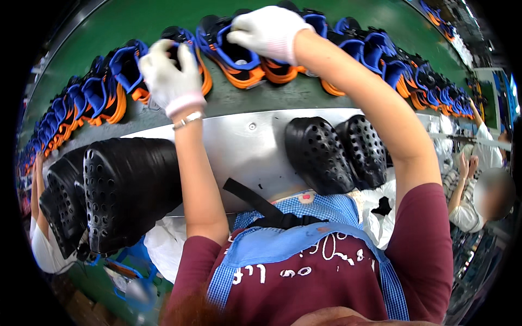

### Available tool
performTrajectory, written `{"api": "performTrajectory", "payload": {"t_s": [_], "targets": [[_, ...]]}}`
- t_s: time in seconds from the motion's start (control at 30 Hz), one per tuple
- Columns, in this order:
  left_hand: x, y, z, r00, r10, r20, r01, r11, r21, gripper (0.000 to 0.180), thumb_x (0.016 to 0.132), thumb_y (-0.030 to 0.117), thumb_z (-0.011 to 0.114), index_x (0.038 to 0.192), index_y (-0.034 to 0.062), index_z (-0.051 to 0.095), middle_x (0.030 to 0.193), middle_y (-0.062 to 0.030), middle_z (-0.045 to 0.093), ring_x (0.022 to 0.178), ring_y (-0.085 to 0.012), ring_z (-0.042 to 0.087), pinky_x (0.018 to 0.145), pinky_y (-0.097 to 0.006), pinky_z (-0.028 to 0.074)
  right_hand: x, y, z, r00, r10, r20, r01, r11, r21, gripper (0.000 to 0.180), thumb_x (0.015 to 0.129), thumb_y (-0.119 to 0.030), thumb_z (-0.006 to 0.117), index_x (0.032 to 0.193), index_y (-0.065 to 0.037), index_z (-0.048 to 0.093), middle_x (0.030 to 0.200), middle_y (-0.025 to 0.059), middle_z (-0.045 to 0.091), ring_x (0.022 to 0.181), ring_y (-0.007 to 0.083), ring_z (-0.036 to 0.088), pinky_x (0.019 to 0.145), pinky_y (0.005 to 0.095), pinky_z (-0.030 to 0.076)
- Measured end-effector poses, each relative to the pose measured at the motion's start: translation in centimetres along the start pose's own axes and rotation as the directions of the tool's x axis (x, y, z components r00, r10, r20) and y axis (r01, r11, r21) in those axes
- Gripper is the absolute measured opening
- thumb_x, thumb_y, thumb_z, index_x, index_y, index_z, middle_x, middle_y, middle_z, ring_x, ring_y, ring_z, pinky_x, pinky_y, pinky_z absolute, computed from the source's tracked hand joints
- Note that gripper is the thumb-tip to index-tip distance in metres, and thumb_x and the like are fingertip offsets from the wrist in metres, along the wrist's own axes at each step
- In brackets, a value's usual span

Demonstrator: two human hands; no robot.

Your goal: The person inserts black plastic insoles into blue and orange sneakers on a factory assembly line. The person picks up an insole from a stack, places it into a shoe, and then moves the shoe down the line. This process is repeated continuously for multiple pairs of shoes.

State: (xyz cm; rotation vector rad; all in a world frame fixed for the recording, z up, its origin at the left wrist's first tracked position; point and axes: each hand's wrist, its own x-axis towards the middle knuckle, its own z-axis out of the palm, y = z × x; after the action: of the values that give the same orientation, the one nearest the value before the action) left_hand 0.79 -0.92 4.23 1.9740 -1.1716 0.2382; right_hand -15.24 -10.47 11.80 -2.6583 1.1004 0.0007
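Note:
My left hand, in a white knit glove, reaches over a black, blue and orange sneaker on the green belt. Its fingers are bent and apart, slightly blurred, near the shoe's opening; nothing shows between them. My right hand, gloved the same way, is over the row just right of centre. Its fingers are closed at the blue-lined collar of another sneaker. Whether they pinch the collar or something small there is hidden. Both of these sneakers stand with their heels toward me.
More matching sneakers line the green conveyor belt both ways. A metal ledge lies before me, with black perforated shoe-shaped pieces at left and a similar pair at right. Other people work at both sides.

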Motion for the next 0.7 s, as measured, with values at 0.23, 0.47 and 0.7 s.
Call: {"api": "performTrajectory", "payload": {"t_s": [0.23, 0.47, 0.7], "targets": [[-5.4, 1.0, 5.3, 0.828, 0.207, 0.522, -0.076, 0.962, -0.261, 0.038, 0.075, 0.029, 0.076, 0.106, 0.0082, 0.068, 0.114, -0.0203, 0.057, 0.102, -0.0361, 0.058, 0.091, -0.040, 0.047, -7.1, 8.0, 4.0, 0.985, -0.100, 0.141, 0.127, 0.972, -0.199, 0.054, 0.081, -0.049, 0.062, 0.122, -0.015, 0.065, 0.128, 0.0019, 0.060, 0.115, 0.0276, 0.054, 0.097, 0.0402, 0.046], [-7.2, 4.5, 6.6, 0.723, 0.294, 0.625, -0.121, 0.945, -0.304, 0.035, 0.077, 0.029, 0.074, 0.107, 0.0117, 0.071, 0.106, -0.0206, 0.056, 0.097, -0.0352, 0.060, 0.089, -0.037, 0.048, -9.9, 10.5, 3.0, 0.969, 0.043, 0.244, 0.019, 0.969, -0.246, 0.044, 0.082, -0.041, 0.058, 0.116, -0.014, 0.068, 0.114, 0.0071, 0.067, 0.108, 0.0283, 0.060, 0.090, 0.0402, 0.050], [-8.3, 6.2, 8.5, 0.683, 0.320, 0.656, -0.274, 0.946, -0.176, 0.035, 0.081, 0.043, 0.068, 0.109, 0.0224, 0.068, 0.102, -0.0248, 0.051, 0.089, -0.0387, 0.058, 0.086, -0.040, 0.048, -26.8, 13.4, -2.2, 0.934, 0.206, -0.293, -0.201, 0.978, 0.047, 0.040, 0.089, -0.039, 0.059, 0.111, -0.007, 0.065, 0.103, 0.0121, 0.067, 0.098, 0.0287, 0.064, 0.087, 0.0356, 0.049]]}}
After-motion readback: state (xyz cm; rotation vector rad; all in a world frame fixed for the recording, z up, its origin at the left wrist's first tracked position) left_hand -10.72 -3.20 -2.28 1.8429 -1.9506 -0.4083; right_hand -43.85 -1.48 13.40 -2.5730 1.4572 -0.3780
